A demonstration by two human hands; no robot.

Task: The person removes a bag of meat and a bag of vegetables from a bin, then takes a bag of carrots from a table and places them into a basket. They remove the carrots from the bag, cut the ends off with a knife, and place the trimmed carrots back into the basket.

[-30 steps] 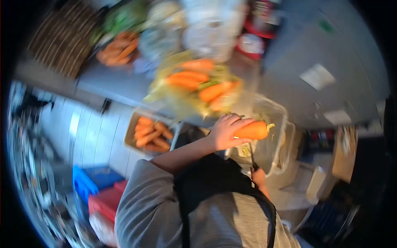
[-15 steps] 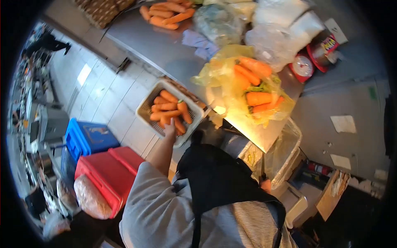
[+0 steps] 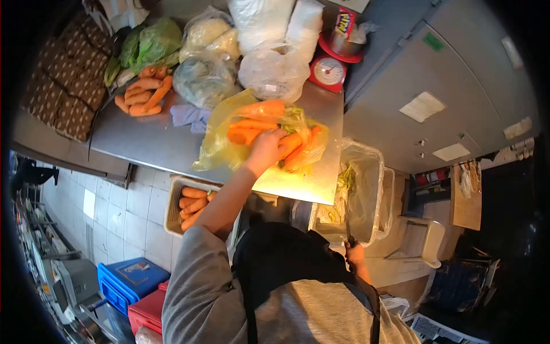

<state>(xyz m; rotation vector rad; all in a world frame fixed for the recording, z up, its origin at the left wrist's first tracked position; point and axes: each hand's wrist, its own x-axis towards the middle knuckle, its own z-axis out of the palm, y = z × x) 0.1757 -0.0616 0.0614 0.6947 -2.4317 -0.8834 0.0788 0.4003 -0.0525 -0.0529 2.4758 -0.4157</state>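
My left hand [image 3: 267,151] reaches into a yellow plastic bag [image 3: 220,129] on the metal table, its fingers closed around a carrot [image 3: 291,144]. Several other large carrots and some green tops lie in the bag. Low at my right side, my right hand [image 3: 354,253] grips a knife [image 3: 348,226] by its dark handle. The blade points away from me, over a lined bin [image 3: 380,198] with peelings inside. To the left below the table edge, a pale plastic basket [image 3: 171,213] holds several carrots [image 3: 193,202], partly hidden by my left arm.
On the metal table [image 3: 143,137] are a carrot pile [image 3: 143,94], a bluish cloth [image 3: 190,117], bagged greens [image 3: 153,43], white bags [image 3: 260,28] and a red scale [image 3: 329,73]. A blue box [image 3: 134,278] and a red box [image 3: 150,309] stand left; a stool [image 3: 427,243] stands right.
My left hand has moved from the carrots in the basket to those in the yellow bag. My view has turned toward the table. The knife stays in my right hand.
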